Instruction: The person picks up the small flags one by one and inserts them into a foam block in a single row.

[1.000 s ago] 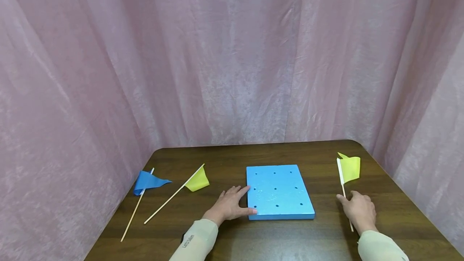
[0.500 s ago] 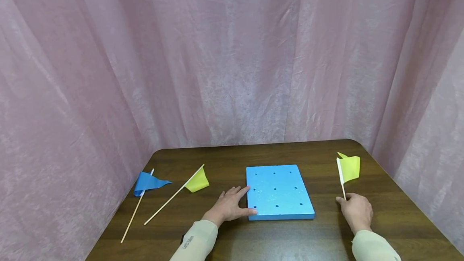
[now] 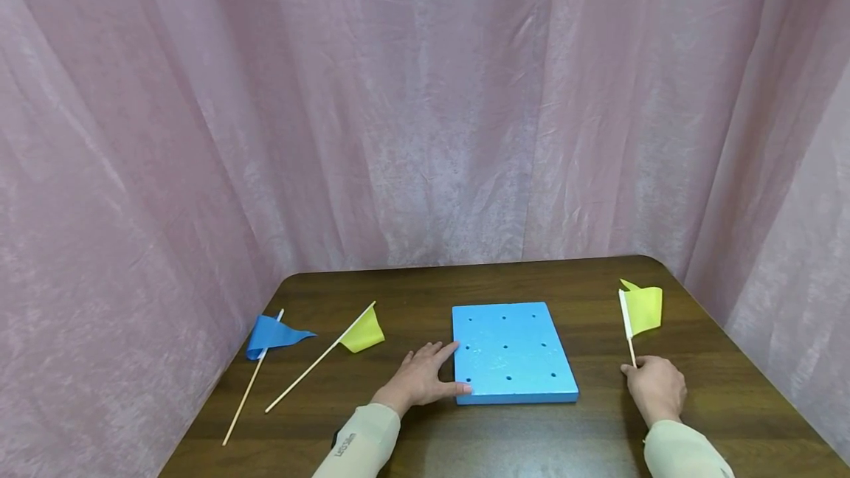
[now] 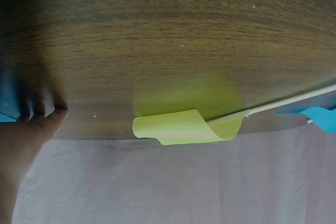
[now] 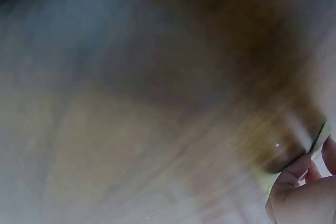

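Note:
A light-blue square board [image 3: 514, 360] with several small holes lies flat on the table. My left hand [image 3: 417, 380] rests at its left side, fingers spread, the thumb over the near-left corner and the index fingertip at the edge. On the right, a yellow flag [image 3: 645, 310] on a thin stick points away from me. My right hand [image 3: 657, 389] pinches its stick below the cloth, covering the lower end. In the right wrist view the thumb and fingers [image 5: 294, 174] meet at the stick, though most of that picture is blurred.
Left of the board, another yellow flag [image 3: 362, 332] lies slanted on the brown wooden table [image 3: 412, 286]. Farther left is a blue pennant flag [image 3: 274, 334] on its stick. A pink curtain [image 3: 425, 109] hangs behind the table and along its sides.
My right hand has closed its fingers and thumb on the yellow flag's stick, shifting slightly left. The left hand and the board have stayed put.

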A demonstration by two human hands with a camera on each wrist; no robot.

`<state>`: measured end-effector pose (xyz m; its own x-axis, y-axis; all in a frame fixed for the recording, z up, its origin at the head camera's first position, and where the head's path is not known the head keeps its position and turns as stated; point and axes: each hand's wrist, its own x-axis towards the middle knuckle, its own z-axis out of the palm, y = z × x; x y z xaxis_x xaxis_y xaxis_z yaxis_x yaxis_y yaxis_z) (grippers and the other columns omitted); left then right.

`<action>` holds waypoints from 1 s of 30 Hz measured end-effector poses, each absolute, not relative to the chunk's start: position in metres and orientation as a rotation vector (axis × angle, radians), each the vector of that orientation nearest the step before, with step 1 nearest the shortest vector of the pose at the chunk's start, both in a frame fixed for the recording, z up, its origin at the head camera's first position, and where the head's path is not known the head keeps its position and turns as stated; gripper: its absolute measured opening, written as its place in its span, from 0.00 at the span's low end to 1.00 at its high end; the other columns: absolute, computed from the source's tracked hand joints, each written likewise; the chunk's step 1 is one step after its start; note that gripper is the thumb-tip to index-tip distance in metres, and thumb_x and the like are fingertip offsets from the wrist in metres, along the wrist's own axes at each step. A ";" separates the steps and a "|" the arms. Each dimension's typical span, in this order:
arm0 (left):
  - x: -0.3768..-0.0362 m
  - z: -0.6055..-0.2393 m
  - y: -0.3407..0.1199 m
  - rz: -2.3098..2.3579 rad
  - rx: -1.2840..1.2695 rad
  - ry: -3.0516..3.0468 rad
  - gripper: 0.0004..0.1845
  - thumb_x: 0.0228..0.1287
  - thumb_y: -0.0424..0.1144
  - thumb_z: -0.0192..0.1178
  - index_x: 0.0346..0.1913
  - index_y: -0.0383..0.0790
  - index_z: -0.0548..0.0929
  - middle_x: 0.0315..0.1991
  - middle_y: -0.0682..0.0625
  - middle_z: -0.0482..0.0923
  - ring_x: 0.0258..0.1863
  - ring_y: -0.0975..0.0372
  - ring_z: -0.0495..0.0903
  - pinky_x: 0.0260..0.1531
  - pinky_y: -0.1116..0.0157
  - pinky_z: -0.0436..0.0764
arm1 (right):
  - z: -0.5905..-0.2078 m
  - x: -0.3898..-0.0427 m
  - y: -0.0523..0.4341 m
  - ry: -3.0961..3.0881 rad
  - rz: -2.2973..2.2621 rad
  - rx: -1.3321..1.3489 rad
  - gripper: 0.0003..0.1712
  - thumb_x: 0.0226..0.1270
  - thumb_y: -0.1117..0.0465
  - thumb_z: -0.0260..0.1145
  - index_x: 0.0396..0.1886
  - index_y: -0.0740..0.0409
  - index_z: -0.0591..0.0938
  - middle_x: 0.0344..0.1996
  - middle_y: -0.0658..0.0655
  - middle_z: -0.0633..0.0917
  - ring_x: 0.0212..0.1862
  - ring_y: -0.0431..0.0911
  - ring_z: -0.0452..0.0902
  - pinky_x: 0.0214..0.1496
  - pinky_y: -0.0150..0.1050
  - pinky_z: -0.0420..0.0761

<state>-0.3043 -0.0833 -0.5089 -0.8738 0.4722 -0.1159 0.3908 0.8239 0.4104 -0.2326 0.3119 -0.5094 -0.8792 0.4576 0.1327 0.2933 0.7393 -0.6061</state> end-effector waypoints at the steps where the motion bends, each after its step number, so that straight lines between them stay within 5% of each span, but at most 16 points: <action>1: -0.304 -0.508 -0.083 0.561 0.668 2.794 0.50 0.54 0.77 0.56 0.78 0.62 0.57 0.75 0.43 0.58 0.75 0.49 0.54 0.70 0.40 0.52 | -0.509 -0.233 0.312 -2.673 0.859 -0.589 0.19 0.63 0.61 0.66 0.45 0.74 0.82 0.43 0.76 0.82 0.44 0.76 0.75 0.40 0.61 0.74; 30: -0.303 -0.509 -0.083 0.574 0.658 2.796 0.50 0.54 0.76 0.56 0.78 0.62 0.57 0.75 0.44 0.58 0.75 0.49 0.53 0.70 0.41 0.51 | -0.503 -0.232 0.317 -2.634 0.892 -0.603 0.16 0.58 0.64 0.59 0.40 0.71 0.86 0.38 0.74 0.85 0.39 0.74 0.77 0.32 0.55 0.74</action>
